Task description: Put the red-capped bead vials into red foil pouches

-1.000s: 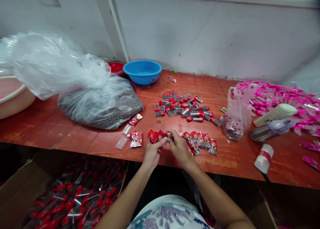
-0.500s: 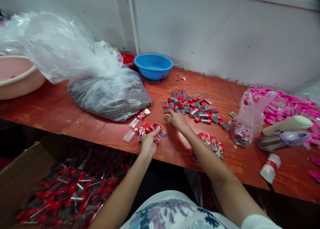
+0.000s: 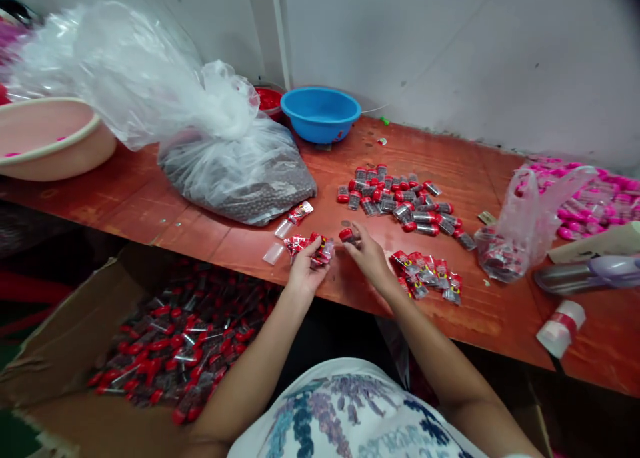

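Observation:
My left hand point(image 3: 305, 270) is closed on a small clear plastic packet with a red printed top point(image 3: 327, 250), at the table's near edge. Several similar red packets point(image 3: 295, 245) lie just left of it. Between the fingertips of my right hand point(image 3: 371, 257) is a small clear bottle with a red cap point(image 3: 346, 235) and dark contents. Beyond that hand spreads a loose pile of the same red-capped bottles point(image 3: 400, 201). Red printed packets point(image 3: 425, 271) lie in a group to the right of my right wrist.
A clear bag of dark beads point(image 3: 235, 178) stands at the left, a blue basin point(image 3: 320, 111) behind. Below, a cardboard box point(image 3: 75, 311) holds many red-capped bottles. On the right are a tied plastic bag point(image 3: 505, 248), pink items point(image 3: 595, 198) and a white roll point(image 3: 561, 328).
My right hand has come back from the pile toward my left hand with a red-capped bottle in its fingers. My left hand keeps its packet. The view has shifted slightly.

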`<action>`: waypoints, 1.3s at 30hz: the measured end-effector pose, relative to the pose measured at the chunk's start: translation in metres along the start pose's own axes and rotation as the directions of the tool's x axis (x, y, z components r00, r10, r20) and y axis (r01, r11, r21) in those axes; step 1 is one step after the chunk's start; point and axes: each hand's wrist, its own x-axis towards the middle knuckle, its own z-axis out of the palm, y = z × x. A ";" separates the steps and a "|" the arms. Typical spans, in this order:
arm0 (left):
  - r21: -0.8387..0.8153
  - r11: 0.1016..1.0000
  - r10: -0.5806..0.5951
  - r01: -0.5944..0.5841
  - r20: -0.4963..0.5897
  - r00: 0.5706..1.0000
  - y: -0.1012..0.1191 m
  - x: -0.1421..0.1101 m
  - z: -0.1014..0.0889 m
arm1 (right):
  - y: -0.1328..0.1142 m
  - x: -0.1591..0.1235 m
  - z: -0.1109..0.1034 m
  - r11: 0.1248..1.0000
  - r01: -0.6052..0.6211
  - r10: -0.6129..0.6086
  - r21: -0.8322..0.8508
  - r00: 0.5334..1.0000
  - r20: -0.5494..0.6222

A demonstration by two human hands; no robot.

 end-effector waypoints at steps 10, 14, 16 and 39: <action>0.063 0.998 0.025 -0.028 0.051 0.998 -0.026 -0.008 0.015 | -0.020 -0.074 -0.011 0.907 0.030 0.034 0.421 0.989 -0.142; 0.081 0.994 0.070 -0.079 0.113 0.991 -0.037 -0.019 0.017 | -0.015 -0.071 -0.017 0.907 0.038 0.035 0.419 0.986 -0.165; 0.096 0.990 0.091 -0.105 0.138 0.986 -0.042 -0.022 0.017 | -0.014 -0.072 -0.020 0.899 0.032 0.047 0.437 0.984 -0.169; 0.302 0.765 0.419 -0.569 0.438 0.795 -0.058 -0.031 0.013 | -0.013 -0.081 -0.029 0.694 -0.028 0.194 0.719 0.970 -0.149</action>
